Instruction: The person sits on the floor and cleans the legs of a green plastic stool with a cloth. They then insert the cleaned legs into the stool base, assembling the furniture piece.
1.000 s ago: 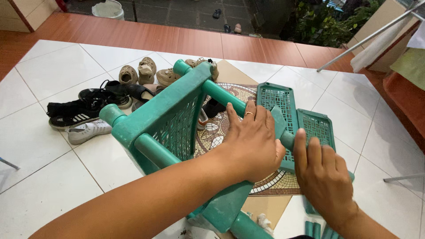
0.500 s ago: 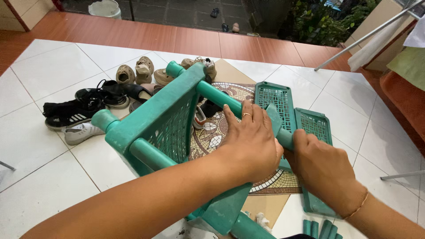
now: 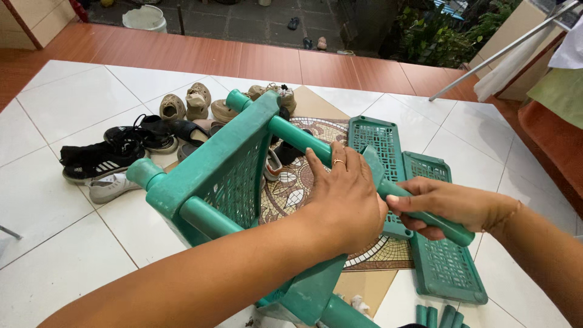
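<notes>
A teal plastic rack frame (image 3: 225, 176) with a mesh shelf and round posts lies tilted in front of me. My left hand (image 3: 343, 194) presses on the frame where a post meets a shelf corner; a ring sits on one finger. My right hand (image 3: 452, 203) is closed around a teal tube (image 3: 452, 229) that sticks out toward the right from that joint. Two loose teal mesh shelves (image 3: 446, 267) lie flat on the floor under the tube.
Several shoes and sneakers (image 3: 115, 155) lie scattered on the white tiles to the left. A patterned mosaic mat (image 3: 300, 182) sits beneath the frame. More teal tubes (image 3: 437, 316) lie at the bottom edge. A white bucket (image 3: 144, 18) stands beyond the red-brown step.
My right hand went from resting flat on the mesh shelves to gripping the teal tube. My left hand stayed on the frame, which shifted slightly.
</notes>
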